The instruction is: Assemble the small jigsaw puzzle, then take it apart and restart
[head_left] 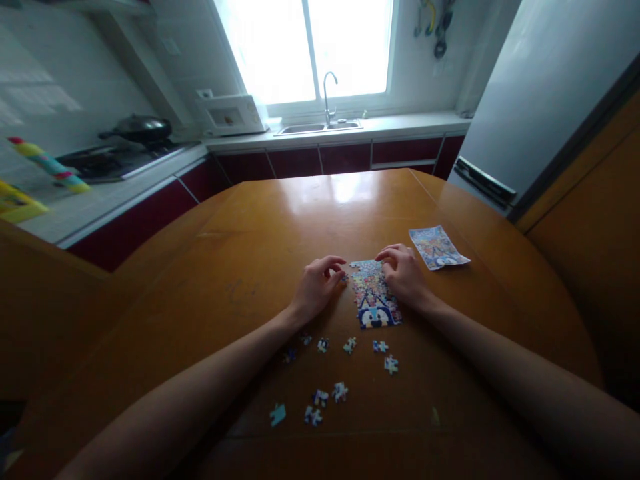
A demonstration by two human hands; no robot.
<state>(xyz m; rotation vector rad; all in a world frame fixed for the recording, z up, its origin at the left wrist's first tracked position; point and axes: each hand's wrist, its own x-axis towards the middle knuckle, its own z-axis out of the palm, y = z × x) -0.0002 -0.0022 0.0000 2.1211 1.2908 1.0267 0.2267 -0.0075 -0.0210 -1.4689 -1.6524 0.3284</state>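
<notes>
A partly assembled jigsaw puzzle [373, 293] lies flat on the table, with a blue cartoon dog face along its near edge. At its left side is my left hand [319, 283], fingers curled and thumb bent in. A small puzzle piece [345, 277] shows at the thumb tip and seems held there. My right hand [403, 272] rests over the puzzle's upper right edge, thumb and index finger apart, touching the surface. It partly hides that side. Several loose pieces lie nearer to me, among them a plain teal piece [278, 415] and a patterned piece [340, 392].
A creased picture sheet [439, 247] lies right of the puzzle on the wooden table [240, 247]. Beyond are a sink [300, 129], a white microwave [233, 115] and a stove with a black pan [143, 127]. A fridge [540, 87] stands at right.
</notes>
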